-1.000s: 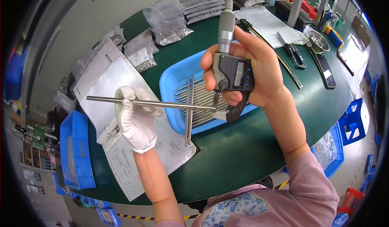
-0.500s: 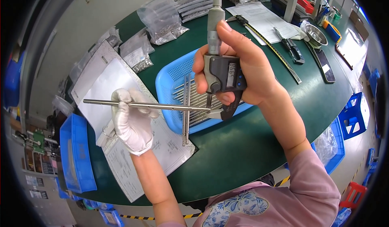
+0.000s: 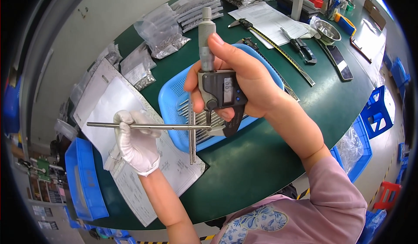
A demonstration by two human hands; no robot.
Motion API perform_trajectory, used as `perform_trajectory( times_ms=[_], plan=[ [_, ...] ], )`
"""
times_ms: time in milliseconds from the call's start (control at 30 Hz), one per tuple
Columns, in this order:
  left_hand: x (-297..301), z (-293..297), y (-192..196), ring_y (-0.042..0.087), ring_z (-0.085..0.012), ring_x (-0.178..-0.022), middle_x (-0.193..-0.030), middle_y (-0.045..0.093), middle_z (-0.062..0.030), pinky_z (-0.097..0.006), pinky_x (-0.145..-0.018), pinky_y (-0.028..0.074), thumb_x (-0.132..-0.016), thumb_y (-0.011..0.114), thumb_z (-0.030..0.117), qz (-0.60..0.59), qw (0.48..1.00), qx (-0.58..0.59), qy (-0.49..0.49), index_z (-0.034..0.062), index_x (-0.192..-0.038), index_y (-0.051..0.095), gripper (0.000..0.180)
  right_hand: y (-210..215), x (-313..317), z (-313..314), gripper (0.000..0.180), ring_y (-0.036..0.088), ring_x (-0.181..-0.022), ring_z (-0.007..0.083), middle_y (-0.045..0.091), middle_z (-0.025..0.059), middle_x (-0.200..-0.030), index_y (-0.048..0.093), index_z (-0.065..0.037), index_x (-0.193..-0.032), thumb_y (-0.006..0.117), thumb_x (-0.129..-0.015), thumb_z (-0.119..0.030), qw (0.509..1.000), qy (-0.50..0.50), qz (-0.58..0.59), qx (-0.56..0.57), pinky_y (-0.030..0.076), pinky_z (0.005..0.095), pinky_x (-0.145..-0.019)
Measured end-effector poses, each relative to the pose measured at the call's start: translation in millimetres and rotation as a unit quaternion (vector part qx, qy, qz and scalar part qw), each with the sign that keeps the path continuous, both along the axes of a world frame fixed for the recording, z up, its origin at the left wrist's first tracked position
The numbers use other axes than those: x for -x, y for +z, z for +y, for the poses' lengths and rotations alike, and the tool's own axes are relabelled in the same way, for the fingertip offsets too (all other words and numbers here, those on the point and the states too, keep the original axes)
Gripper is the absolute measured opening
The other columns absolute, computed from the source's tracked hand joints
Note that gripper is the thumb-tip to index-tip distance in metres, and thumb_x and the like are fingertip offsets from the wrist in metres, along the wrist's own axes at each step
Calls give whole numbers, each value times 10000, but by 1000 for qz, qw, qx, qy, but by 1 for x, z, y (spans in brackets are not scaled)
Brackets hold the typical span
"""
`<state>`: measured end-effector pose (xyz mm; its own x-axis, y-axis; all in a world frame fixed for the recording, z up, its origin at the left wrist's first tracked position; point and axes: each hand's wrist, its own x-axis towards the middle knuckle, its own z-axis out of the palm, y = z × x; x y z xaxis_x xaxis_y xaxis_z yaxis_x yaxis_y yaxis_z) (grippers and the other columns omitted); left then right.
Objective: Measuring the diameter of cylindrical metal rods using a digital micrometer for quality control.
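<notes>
My left hand [image 3: 136, 141], in a white glove, pinches a long thin metal rod [image 3: 170, 127] and holds it level. The rod's right end sits between the measuring faces of a digital micrometer [image 3: 216, 87]. Bare, my right hand [image 3: 254, 80] wraps round the micrometer, thumb against its thimble and the small display turned up. Below both hands is a blue perforated basket [image 3: 170, 96] with many similar rods [image 3: 202, 136] in it. A pair of rods [image 3: 192, 150] lies across the basket's near rim, crossing beneath the held rod.
Left of the basket lie a clipboard and papers [image 3: 165, 174]. Bags of small metal parts [image 3: 167, 43] stand behind. At the right are calipers [image 3: 278, 50], another micrometer [image 3: 300, 48], a phone [image 3: 339, 63] and a metal bowl [image 3: 327, 30]. A blue bin [image 3: 85, 178] stands at far left.
In the picture, the micrometer and my right hand have shifted left and slightly down, with the rod's measured end. The scene has shifted too. Both hands keep their grips.
</notes>
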<state>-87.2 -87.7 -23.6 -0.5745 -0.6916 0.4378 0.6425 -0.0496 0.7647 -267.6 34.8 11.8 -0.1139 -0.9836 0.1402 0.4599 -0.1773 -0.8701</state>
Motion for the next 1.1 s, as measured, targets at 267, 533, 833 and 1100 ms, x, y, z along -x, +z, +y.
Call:
perform_trajectory(
  times_ms=[267,533,833,1100],
  plan=[
    [1,0,2,369,-130,-503,-591,402,-55,-253,-439,336,-852,478,250,0,1000,14,4,94,-794,374,196,0,-2,1,653,449,-345,127,578,177,-657,531,57,-879,200,-860,-505,999,-6,-45,-5,378,197,-319],
    [0,0,2,375,-136,-505,-593,402,-60,-256,-450,348,-857,464,239,8,1000,22,-4,92,-800,377,180,1,0,1,640,460,-355,133,580,187,-662,542,58,-860,248,-840,-510,998,14,-68,-9,379,197,-320],
    [-2,-1,-1,370,-141,-516,-597,389,-59,-257,-451,320,-863,439,243,25,999,1,-32,83,-845,400,166,2,0,2,639,451,-338,142,587,179,-651,558,52,-825,257,-841,-511,1000,-5,-17,1,379,205,-330],
    [0,-2,-1,369,-142,-516,-597,400,-57,-261,-451,320,-861,449,255,19,1000,1,-25,82,-829,396,183,2,-2,3,663,456,-350,138,582,169,-653,550,60,-850,218,-851,-515,1000,-16,-5,-1,379,200,-334]
  ],
)
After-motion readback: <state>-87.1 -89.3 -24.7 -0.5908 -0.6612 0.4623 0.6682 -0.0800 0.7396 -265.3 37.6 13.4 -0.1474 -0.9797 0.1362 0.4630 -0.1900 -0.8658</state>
